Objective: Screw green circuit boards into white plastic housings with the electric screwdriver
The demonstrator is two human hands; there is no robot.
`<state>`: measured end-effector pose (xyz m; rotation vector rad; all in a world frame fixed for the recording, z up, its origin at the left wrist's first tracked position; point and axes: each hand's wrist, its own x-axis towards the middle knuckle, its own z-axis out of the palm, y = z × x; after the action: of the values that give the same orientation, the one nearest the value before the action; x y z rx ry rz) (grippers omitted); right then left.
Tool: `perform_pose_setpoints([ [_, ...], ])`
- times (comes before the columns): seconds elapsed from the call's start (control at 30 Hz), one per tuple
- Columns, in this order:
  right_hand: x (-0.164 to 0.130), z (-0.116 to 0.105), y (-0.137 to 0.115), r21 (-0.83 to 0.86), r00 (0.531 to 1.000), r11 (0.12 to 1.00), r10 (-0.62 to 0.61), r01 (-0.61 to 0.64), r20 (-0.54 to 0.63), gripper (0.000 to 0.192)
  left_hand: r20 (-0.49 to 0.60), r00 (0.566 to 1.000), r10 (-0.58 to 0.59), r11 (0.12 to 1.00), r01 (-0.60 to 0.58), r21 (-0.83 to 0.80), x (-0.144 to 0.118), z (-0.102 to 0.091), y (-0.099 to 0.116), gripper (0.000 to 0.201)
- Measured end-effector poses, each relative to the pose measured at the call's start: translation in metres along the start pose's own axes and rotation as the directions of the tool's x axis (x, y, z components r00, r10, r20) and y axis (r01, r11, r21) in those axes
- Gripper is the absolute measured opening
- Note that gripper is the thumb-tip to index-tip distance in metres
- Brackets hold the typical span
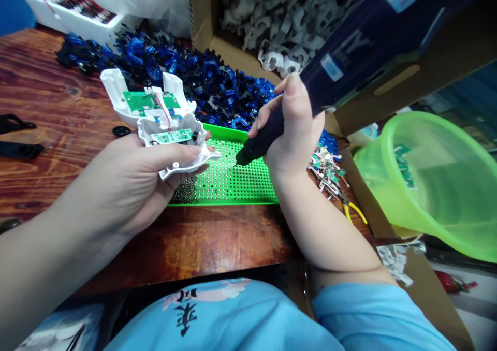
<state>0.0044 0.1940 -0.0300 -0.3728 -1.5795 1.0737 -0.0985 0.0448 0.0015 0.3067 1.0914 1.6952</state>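
A light blue shirt (248,315) fills the bottom edge. Above it, the left hand (132,180) closes around a white plastic housing (182,144) that carries a small green circuit board (173,135). At 3 o'clock from the housing, the right hand (291,128) grips a dark electric screwdriver (341,56), with its tip over the perforated green screw tray (233,177). A pile of glossy blue plastic parts (202,76) lies at 12 o'clock on the wooden table (50,149).

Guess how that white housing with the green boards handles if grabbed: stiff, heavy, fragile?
The white housing in the left hand looks like thin moulded plastic: probably stiff and light. Its open top exposes the green boards and a red wire, so likely fragile there; grip the rim.
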Motion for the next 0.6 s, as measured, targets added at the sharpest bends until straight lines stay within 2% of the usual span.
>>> perform_pose_setpoints([
  [0.2,-0.002,0.002,-0.006,-0.055,1.0,0.998,-0.009,0.008,-0.018,0.041,0.005,1.0,0.027,0.999,-0.027,0.017,0.002,-0.009,-0.01,0.023],
  [0.4,-0.006,0.004,-0.009,-0.026,0.999,0.999,-0.027,0.028,0.039,0.038,0.036,0.999,-0.011,0.999,0.01,0.041,0.003,-0.008,-0.01,0.02],
  [0.5,-0.003,0.004,-0.014,0.032,0.999,0.999,-0.035,0.036,-0.029,0.035,0.089,0.994,-0.062,0.998,0.059,0.039,0.002,-0.007,-0.013,0.02],
  [0.6,0.002,0.001,-0.036,0.102,0.983,0.99,-0.081,0.099,-0.164,0.038,0.145,0.983,-0.112,0.994,0.112,0.011,0.0,-0.007,-0.017,0.022],
])
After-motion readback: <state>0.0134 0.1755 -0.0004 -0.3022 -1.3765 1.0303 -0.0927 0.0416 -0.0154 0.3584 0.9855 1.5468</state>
